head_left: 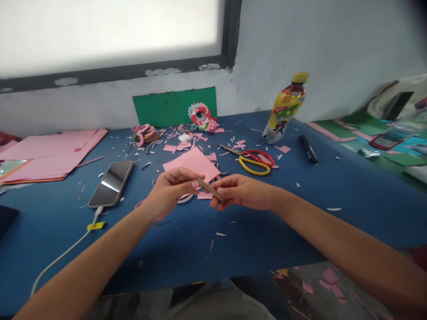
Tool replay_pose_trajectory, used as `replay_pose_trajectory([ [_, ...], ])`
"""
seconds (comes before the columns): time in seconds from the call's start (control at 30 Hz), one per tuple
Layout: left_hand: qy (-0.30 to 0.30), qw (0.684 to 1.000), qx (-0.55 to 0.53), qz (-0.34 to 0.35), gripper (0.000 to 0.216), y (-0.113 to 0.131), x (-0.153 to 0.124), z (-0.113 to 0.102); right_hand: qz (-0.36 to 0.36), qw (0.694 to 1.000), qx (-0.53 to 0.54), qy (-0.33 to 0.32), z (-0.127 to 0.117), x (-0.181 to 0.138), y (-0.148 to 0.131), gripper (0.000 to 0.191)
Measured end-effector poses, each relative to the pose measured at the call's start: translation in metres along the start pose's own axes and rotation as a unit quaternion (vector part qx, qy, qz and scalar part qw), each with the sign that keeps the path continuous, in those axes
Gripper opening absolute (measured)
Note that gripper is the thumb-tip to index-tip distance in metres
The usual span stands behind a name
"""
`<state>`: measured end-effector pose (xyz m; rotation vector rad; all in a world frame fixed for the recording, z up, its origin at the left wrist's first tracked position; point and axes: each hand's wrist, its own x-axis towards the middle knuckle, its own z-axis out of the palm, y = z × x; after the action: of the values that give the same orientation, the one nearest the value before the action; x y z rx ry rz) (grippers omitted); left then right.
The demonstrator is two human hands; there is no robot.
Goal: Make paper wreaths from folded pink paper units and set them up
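Observation:
Both my hands hold a short, narrow brown strip [211,189], possibly cardboard, over the middle of the table. The thumb and fingers of my left hand [170,192] pinch its far left end, while my right hand [242,192] grips the nearer right end. The strip slants down to the right. Just behind my hands lies a pink paper sheet [192,162], partly covered by my fingers. Scissors [255,162] with one red and one yellow handle rest open to the right of it.
On the blue table [187,249] are paper scraps, a phone [111,183] on a white cable, pink sheets [56,153] and a black marker [308,149]. A yellow-capped bottle [285,109] stands behind. Paper wreaths [199,114] sit by a green board [160,109].

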<state>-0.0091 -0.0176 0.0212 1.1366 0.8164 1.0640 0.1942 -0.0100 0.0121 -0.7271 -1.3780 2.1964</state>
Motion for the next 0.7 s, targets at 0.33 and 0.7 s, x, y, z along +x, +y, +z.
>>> replay_pose_trajectory([
  [0.33,-0.106,0.901,0.411,0.091,0.012,0.010,0.002,-0.015,-0.114,0.835,-0.528,0.099,-0.004,-0.006,-0.006,0.026],
  [0.7,-0.127,0.773,0.611,0.113,0.013,-0.005,0.005,-0.015,-0.141,0.696,-0.693,0.122,-0.003,0.001,0.009,0.028],
])
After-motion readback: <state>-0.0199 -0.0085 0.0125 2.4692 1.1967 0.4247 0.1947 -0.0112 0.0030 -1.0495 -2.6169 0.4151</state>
